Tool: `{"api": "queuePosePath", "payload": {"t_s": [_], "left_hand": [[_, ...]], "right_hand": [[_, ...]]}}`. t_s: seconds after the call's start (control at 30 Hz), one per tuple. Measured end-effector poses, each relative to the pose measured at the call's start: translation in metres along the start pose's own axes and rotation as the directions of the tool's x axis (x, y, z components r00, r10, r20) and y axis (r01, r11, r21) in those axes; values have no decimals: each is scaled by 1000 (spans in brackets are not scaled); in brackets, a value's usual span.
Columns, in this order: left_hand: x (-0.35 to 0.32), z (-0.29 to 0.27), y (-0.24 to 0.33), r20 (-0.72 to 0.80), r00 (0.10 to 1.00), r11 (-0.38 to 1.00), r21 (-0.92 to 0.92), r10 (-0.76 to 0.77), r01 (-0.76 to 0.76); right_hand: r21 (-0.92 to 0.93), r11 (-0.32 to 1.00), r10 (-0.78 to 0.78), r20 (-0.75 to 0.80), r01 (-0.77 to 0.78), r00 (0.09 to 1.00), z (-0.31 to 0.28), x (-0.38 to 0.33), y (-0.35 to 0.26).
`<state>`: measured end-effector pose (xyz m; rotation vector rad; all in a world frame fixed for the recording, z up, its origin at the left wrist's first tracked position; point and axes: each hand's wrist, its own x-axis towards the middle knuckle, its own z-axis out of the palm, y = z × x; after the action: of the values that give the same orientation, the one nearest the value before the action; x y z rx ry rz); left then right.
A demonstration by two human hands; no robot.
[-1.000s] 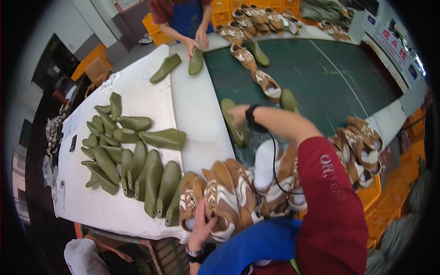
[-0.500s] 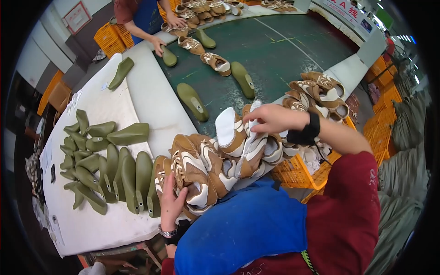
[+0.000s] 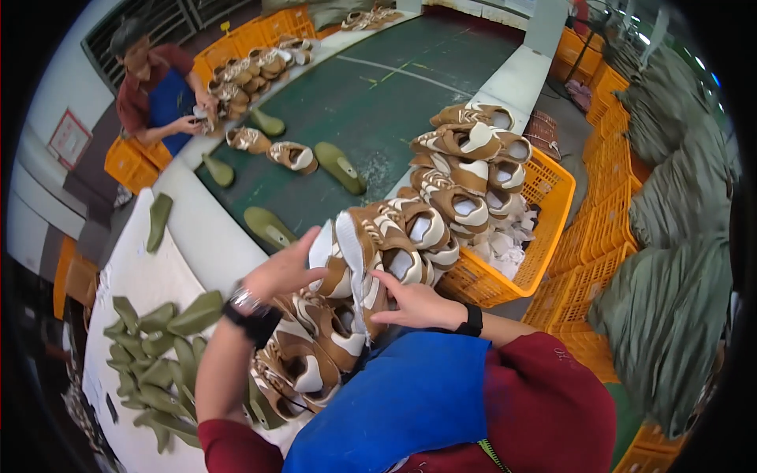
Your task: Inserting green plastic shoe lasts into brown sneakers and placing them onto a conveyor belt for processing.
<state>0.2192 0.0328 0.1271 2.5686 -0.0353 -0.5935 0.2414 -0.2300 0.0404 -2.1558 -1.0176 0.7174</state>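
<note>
You've got open green belt [image 3: 394,118] ahead. From your left hand [image 3: 280,272], there's a gap onto it between the near last [image 3: 268,227] and the farther last [image 3: 339,167]. White strip [image 3: 217,248] along the belt's left edge is a bare lane too. Last pile [image 3: 158,363] blocks further left; near shoes [image 3: 303,359] crowd your left forearm. Upright shoe [image 3: 359,260] between your hands stops direct crossing. Right hand [image 3: 418,303]: shoe heap [image 3: 465,185] blocks forward, orange crate [image 3: 493,288] just beside your forearm.
</note>
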Motion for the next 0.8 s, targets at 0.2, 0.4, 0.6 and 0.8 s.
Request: {"api": "queuePosePath", "payload": {"t_s": [0.2, 0.4, 0.6, 0.8], "left_hand": [[109, 108, -71, 290, 925, 968, 21, -246, 251], [87, 78, -68, 353, 859, 915, -21, -371, 404], [24, -1, -114, 276, 931, 825, -447, -239, 345], [-79, -28, -79, -200, 940, 256, -958, -275, -129]], "right_hand": [[367, 913, -224, 81, 179, 971, 28, 3, 31], [188, 940, -316, 154, 286, 936, 15, 10, 13], [13, 914, -391, 305, 406, 868, -6, 26, -12], [-287, 775, -286, 636, 564, 717, 23, 35, -10]]}}
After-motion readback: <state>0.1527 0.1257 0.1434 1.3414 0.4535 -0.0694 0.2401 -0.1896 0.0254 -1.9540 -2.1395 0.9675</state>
